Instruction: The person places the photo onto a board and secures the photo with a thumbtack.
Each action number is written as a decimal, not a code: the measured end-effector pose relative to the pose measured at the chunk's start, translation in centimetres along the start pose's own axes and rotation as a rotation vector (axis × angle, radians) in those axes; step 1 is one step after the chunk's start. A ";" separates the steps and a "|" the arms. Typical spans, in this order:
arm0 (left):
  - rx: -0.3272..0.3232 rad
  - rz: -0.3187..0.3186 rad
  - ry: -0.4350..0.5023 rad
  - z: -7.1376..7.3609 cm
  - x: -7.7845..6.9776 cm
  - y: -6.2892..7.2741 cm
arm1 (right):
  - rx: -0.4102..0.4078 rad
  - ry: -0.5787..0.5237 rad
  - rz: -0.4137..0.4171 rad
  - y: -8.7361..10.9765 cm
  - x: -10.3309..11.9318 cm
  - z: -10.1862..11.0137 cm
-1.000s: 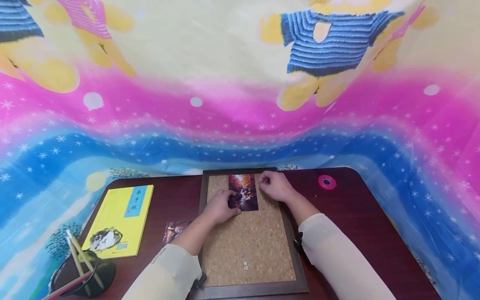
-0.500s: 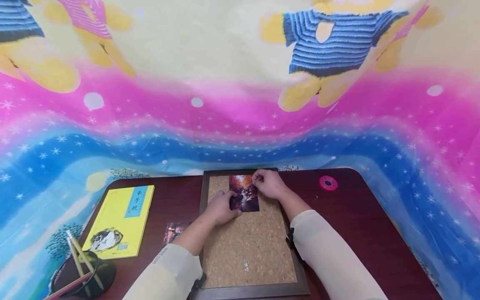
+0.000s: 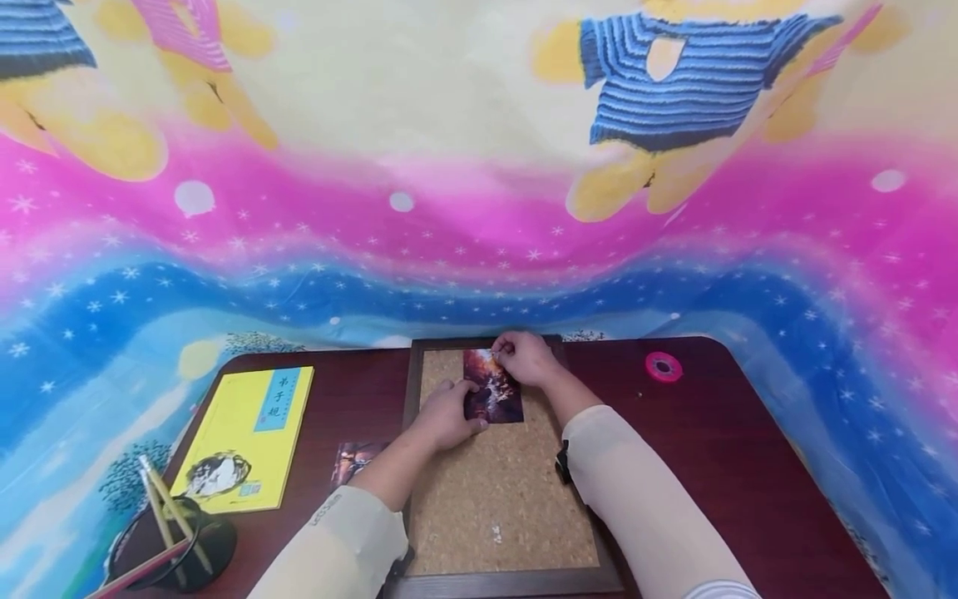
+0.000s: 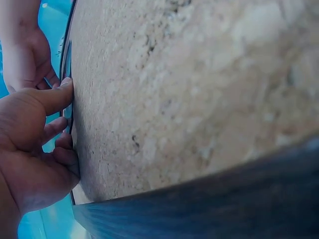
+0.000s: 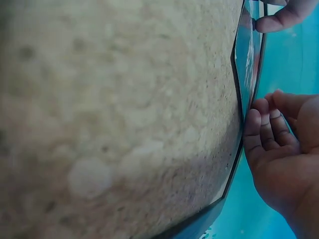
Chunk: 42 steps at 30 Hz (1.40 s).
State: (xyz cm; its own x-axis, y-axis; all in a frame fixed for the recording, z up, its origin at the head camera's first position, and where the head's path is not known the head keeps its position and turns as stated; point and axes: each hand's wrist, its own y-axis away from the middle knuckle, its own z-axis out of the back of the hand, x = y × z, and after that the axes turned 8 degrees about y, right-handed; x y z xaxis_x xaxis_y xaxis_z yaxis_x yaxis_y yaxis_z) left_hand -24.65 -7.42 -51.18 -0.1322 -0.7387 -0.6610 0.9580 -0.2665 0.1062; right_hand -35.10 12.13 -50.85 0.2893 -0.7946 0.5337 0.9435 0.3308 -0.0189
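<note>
A cork board (image 3: pixel 516 491) in a dark wooden frame lies flat on the table, with a photo (image 3: pixel 500 399) of orange trees and a stream near its far edge. My left hand (image 3: pixel 446 416) rests on the photo's left side, thumb and fingers spread along its edge. At the photo's top, my right hand (image 3: pixel 528 361) brings thumb and forefinger together on a tiny pale thing that looks like a pushpin; the fingers mostly hide it. In the right wrist view the photo (image 5: pixel 245 55) appears edge-on beside the right fingertips. Small clear pieces, seemingly pushpins (image 3: pixel 496 533), sit near the board's front.
Left of the board lies another photo (image 3: pixel 355 462), partly under the left forearm. A yellow book (image 3: pixel 247 433) and a black mesh pencil cup (image 3: pixel 209 553) stand farther left. A pink tape roll (image 3: pixel 664 367) lies to the right. Printed cloth hangs behind the table.
The right hand has moved left, from beside the photo's right edge onto its top. The left hand keeps its place on the photo. The head view has shifted slightly.
</note>
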 end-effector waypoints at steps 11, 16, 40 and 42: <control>-0.002 -0.001 -0.001 -0.2 0.1 -0.1 | 0.023 0.029 -0.027 -0.9 0.0 -0.2; -0.003 -0.002 0.003 -0.2 0.2 -0.1 | 0.017 0.048 -0.028 -1.2 0.2 -0.6; -0.034 -0.041 -0.013 -0.3 0.3 0.0 | 0.111 0.137 -0.088 -2.5 1.5 -0.7; -0.038 -0.043 -0.014 -0.4 0.4 -0.1 | 0.118 0.144 -0.093 -2.6 1.5 -0.7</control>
State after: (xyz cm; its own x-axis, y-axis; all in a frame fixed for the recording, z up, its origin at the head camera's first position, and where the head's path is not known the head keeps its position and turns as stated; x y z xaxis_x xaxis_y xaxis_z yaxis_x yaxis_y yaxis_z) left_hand -24.67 -7.46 -51.69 -0.1766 -0.7360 -0.6535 0.9602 -0.2748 0.0500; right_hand -37.03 9.72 -50.56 0.2298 -0.8862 0.4024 0.9443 0.3031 0.1284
